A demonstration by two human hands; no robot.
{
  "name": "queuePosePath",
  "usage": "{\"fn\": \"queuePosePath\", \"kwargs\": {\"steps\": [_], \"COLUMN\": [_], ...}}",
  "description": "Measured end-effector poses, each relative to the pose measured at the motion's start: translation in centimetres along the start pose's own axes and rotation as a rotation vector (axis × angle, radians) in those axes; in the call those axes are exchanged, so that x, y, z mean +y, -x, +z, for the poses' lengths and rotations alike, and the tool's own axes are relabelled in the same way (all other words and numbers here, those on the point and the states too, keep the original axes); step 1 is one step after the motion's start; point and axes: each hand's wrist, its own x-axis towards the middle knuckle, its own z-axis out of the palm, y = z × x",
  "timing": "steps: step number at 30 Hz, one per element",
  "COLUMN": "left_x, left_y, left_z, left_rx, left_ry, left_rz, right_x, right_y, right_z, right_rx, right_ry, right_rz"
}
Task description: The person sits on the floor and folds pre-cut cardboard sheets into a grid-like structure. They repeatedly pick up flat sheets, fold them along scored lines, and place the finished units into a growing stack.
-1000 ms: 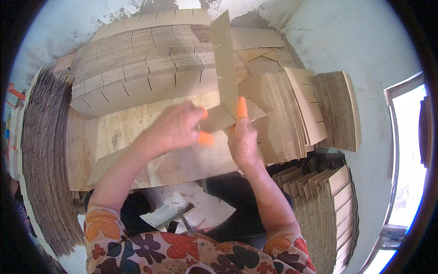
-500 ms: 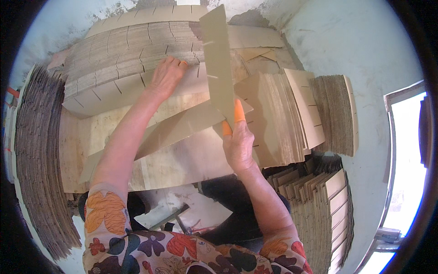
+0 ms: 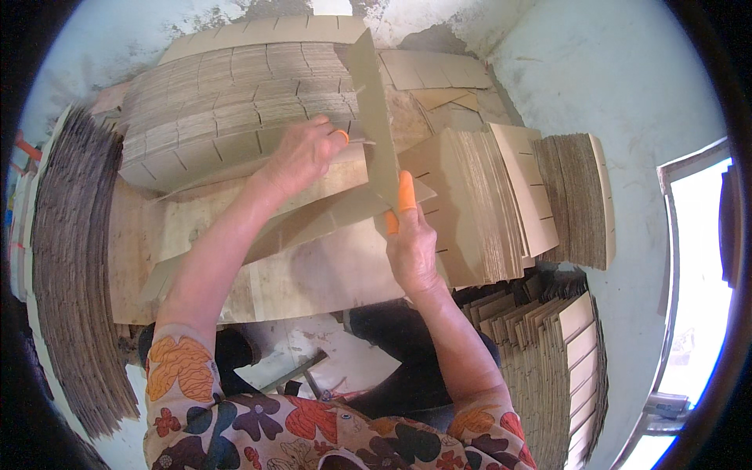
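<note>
My right hand [image 3: 411,243], with orange finger covers on thumb and forefinger, pinches the lower end of a long slotted cardboard strip [image 3: 374,117] that stands upright. A second cardboard strip [image 3: 313,223] crosses it and lies slanted toward the lower left. My left hand [image 3: 301,153], an orange cover on one fingertip, reaches over the big fanned stack of slotted cardboard strips [image 3: 227,110] at the back and touches the upright strip at its slot.
A wooden board [image 3: 313,274] serves as the work surface. More slotted strip stacks lie to the right [image 3: 501,196] and lower right [image 3: 548,352]. A tall pile of corrugated sheets [image 3: 70,266] lines the left. A pale wall [image 3: 611,86] is at right.
My left hand left the crossed strips near my right hand, reached out to the back stack, then came back to the upright strip. The right hand kept its hold.
</note>
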Motion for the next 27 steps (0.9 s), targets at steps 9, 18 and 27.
{"fn": "queuePosePath", "kwargs": {"steps": [9, 18, 27], "left_x": [2.8, -3.5, -4.5], "left_y": [0.3, -2.4, -1.7], "left_z": [-4.0, -2.2, 2.9], "left_rx": [0.0, -0.401, -0.373], "left_ry": [0.406, -0.028, -0.157], "left_rz": [-0.078, -0.41, -0.331], "right_x": [1.1, -1.1, -0.9], "right_y": [0.5, 1.3, 1.6], "right_z": [1.2, -0.8, -1.5], "right_rx": [-0.136, -0.123, -0.141], "right_ry": [0.031, 0.002, 0.013], "right_rz": [0.178, 0.055, 0.098]}}
